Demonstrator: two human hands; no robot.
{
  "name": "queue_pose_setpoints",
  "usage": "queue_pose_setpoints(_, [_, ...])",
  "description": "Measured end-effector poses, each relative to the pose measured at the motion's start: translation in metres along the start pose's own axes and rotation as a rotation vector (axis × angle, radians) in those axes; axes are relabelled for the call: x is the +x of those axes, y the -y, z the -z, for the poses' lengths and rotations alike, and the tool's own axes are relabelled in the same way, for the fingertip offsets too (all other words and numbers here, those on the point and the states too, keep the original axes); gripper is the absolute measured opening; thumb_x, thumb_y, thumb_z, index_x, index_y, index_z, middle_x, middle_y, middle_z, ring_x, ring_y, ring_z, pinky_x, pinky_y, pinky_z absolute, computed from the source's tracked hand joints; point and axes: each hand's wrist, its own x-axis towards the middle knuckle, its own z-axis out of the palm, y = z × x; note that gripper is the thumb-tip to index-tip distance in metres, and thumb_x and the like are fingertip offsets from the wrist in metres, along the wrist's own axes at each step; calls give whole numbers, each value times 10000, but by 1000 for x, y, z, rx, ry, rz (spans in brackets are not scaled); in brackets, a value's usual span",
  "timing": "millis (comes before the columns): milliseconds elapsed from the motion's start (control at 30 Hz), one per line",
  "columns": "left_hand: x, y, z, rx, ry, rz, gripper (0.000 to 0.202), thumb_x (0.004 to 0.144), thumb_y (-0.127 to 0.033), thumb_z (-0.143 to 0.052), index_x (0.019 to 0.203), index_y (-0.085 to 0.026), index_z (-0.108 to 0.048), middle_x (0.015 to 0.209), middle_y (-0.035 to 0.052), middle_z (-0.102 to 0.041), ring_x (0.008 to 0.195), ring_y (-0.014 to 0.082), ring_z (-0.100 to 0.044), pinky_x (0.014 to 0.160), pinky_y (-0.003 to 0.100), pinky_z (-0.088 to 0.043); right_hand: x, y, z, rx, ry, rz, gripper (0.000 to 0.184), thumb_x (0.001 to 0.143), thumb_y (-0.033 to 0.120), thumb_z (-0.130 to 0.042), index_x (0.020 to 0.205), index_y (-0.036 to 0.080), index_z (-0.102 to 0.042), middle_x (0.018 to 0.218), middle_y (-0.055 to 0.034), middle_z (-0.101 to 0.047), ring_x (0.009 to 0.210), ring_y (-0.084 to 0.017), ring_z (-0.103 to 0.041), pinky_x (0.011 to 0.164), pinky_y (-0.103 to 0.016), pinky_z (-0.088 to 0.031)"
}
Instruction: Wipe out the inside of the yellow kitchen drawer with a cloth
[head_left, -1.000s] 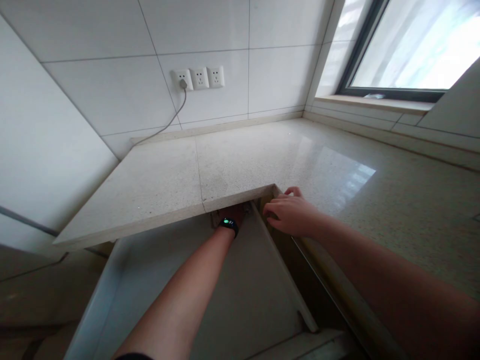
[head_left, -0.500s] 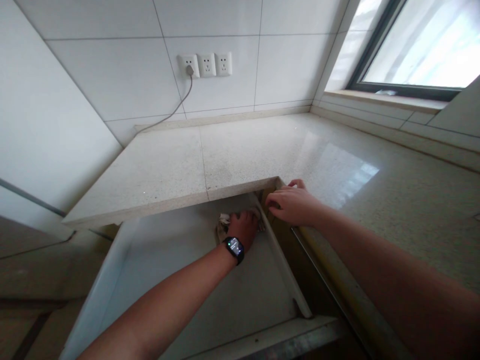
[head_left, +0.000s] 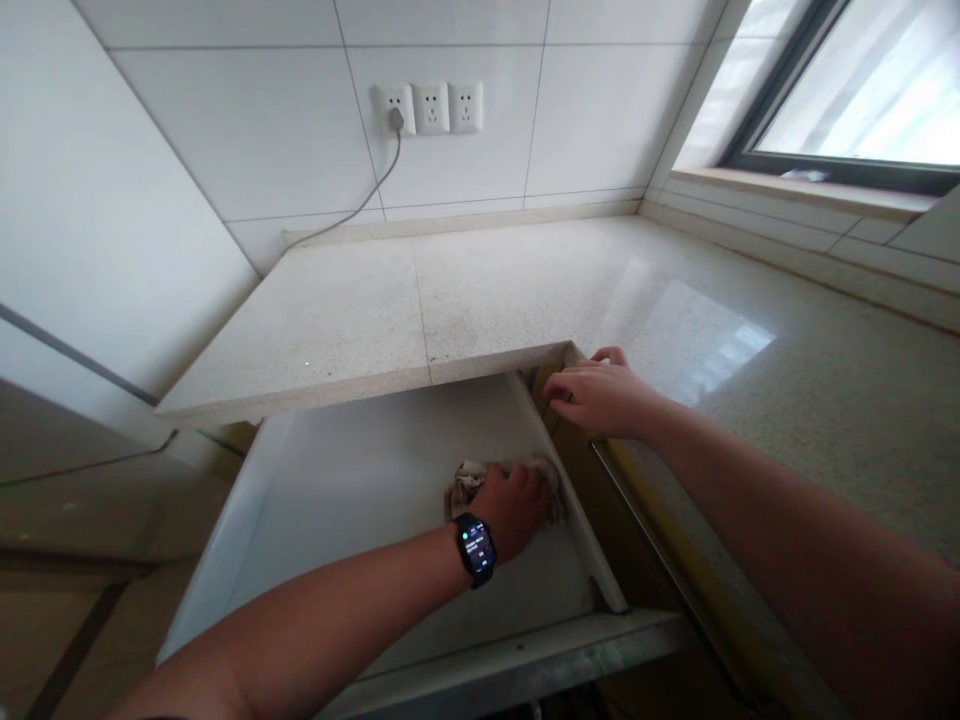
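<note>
A white drawer point(head_left: 360, 480) stands pulled out under the pale stone countertop point(head_left: 480, 300). Inside it, near the right wall, my left hand point(head_left: 517, 505) presses down on a crumpled grey-beige rag point(head_left: 469, 480), fingers closed over it. A black watch with a lit face sits on that wrist. My right hand point(head_left: 600, 395) rests on the inner corner of the countertop, fingers curled over its edge, holding nothing.
Three wall sockets point(head_left: 431, 105) sit on the white tiles, one with a grey cable point(head_left: 360, 205) running down left. A window point(head_left: 862, 90) with a sill is at the upper right. A cabinet front with a metal rail point(head_left: 652, 540) runs under my right arm.
My left hand has drawn the rag from the back of the drawer, under the countertop, toward the front along the right wall. My right hand has stayed on the countertop corner.
</note>
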Motion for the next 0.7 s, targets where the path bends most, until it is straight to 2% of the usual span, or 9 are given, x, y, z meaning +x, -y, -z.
queue_pose_setpoints(433, [0, 2, -3, -6, -19, 7, 183, 969, -194, -420, 1073, -137, -560, 1028, 96, -553, 917, 279, -503, 672, 498, -485, 1, 1, 1, -8, 9, -18, 274, 898, 366, -458, 974, 271, -703, 1013, -9, -724, 990, -250, -637, 951, -508, -188])
queue_pose_setpoints(700, [1, 3, -2, -41, 10, 21, 202, 954, -201, -448, 1108, -146, -567, 1079, 105, -580, 950, 288, -524, 706, 510, -496, 0, 0, 1, 2, 2, -10, 265, 899, 360, -455, 966, 277, -698, 990, 1, -723, 986, -248, -634, 933, -505, -188])
